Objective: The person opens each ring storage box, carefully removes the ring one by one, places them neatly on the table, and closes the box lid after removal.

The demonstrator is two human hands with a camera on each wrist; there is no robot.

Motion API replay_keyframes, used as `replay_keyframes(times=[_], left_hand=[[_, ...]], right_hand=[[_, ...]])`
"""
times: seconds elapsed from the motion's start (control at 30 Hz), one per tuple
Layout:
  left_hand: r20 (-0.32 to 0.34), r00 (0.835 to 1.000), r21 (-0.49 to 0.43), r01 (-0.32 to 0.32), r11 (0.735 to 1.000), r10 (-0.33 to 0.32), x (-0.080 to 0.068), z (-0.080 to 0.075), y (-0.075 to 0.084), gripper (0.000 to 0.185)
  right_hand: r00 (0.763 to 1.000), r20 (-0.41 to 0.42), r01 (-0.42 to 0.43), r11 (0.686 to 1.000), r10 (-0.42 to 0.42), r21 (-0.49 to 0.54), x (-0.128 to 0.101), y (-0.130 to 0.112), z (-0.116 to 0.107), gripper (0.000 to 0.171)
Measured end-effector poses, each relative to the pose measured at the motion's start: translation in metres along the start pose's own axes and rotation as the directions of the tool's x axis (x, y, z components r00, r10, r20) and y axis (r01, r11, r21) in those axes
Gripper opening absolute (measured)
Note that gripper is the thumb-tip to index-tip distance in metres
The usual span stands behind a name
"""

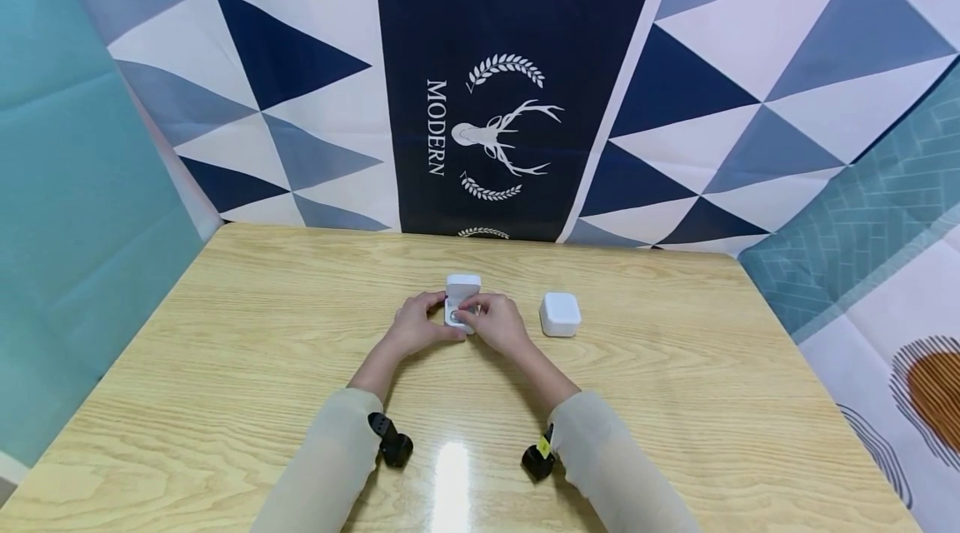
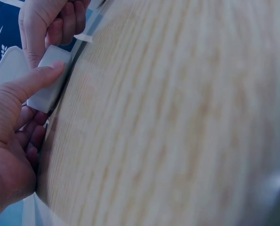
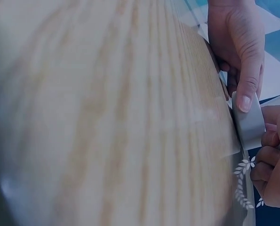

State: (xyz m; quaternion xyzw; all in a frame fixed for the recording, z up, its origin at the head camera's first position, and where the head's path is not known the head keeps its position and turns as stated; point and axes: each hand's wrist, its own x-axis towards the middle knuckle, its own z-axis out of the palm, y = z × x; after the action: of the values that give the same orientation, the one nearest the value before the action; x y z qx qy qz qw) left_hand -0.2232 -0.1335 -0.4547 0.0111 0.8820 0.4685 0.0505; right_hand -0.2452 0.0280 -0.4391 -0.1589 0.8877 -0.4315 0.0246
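A small white ring box (image 1: 462, 286) stands on the table with its hinged lid raised at the back. My left hand (image 1: 417, 325) grips it from the left, the thumb lying along the front wall of the box base (image 2: 44, 96) and the other fingers behind. My right hand (image 1: 498, 321) reaches in from the right, its thumb and forefinger pinching at a small shiny ring (image 1: 454, 316) in the opening. Its remaining fingers are curled, as the right wrist view shows beside the box base (image 3: 251, 125). Most of the ring is hidden by the fingertips.
To the right of the hands sits a second white box (image 1: 560, 314) with rounded corners, its lid down. The wooden table (image 1: 300, 291) ends at a patterned cloth (image 1: 480, 33) hanging behind. A wrist camera (image 1: 395, 447) juts from the left sleeve, another (image 1: 537, 462) from the right.
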Motion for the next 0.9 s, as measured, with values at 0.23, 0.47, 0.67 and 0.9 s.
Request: replay_keyframes(times=[0.23, 0.47, 0.67, 0.9], left_hand=[[-0.001, 1.0, 0.001, -0.006, 1.0, 0.006, 0.0007, 0.0, -0.0005, 0.074], [-0.004, 1.0, 0.006, -0.014, 1.0, 0.014, 0.0013, 0.0007, -0.0014, 0.073], [-0.004, 1.0, 0.004, -0.013, 1.0, 0.013, 0.0018, 0.0003, -0.0019, 0.074], [-0.005, 1.0, 0.002, -0.015, 1.0, 0.015, 0.0012, 0.0004, -0.0012, 0.073]], right_hand=[[1.0, 0.017, -0.011, 1.0, 0.011, -0.024, 0.0023, -0.0002, 0.0001, 0.016], [1.0, 0.031, -0.005, 0.999, 0.007, -0.053, 0.005, 0.0009, 0.0002, 0.015], [0.999, 0.043, -0.008, 0.998, 0.01, -0.063, 0.0057, -0.0003, -0.0007, 0.014], [0.999, 0.042, -0.001, 0.998, 0.003, -0.066, 0.0047, -0.0012, -0.001, 0.015]])
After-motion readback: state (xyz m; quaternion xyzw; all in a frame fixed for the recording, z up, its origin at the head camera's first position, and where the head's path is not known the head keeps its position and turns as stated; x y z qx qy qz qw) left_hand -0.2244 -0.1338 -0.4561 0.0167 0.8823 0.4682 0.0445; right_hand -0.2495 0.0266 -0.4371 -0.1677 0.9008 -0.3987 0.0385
